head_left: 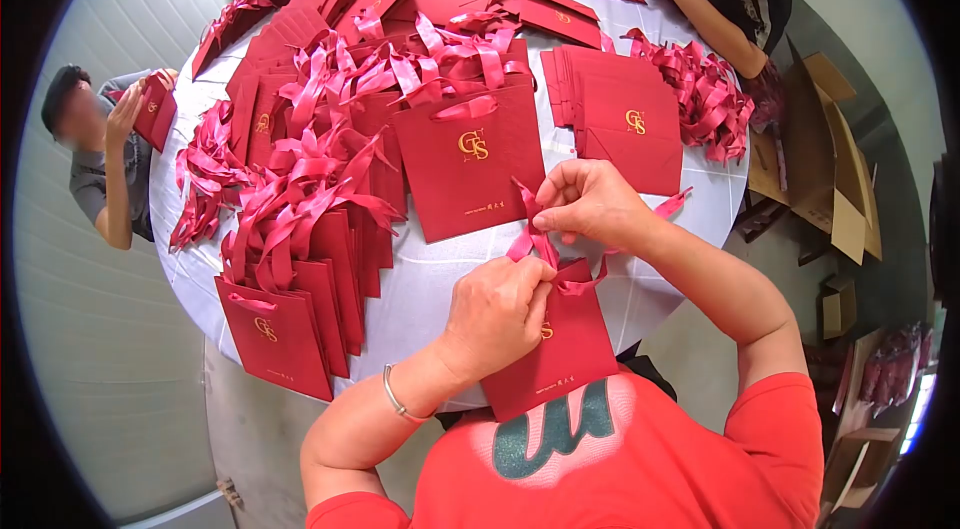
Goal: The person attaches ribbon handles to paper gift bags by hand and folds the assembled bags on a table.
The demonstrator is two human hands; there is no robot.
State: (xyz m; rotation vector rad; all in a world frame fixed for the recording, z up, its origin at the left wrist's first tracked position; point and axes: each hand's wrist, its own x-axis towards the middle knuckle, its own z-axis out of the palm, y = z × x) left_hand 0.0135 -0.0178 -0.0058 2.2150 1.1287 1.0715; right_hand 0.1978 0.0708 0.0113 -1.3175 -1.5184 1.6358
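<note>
A red paper gift bag [575,349] with gold lettering leans against my chest at the table's near edge. My left hand [492,314] is closed at the bag's top edge, pinching a pink ribbon [545,247] and covering part of the gold logo. Just above it, the fingertips of my right hand [592,204] pinch the upper part of the same ribbon. One ribbon end hangs loose on the bag's right side. Beyond my hands lies a finished-looking red bag [470,184] with a ribbon handle, flat on top of others.
Rows of red bags with ribbons [290,329] stand on the left of the round white table [430,299]. Flat bags [635,134] and a ribbon heap [705,104] lie at right. Two people work across the table, one holding a bag [155,114]. Cardboard boxes [830,159] stand at right.
</note>
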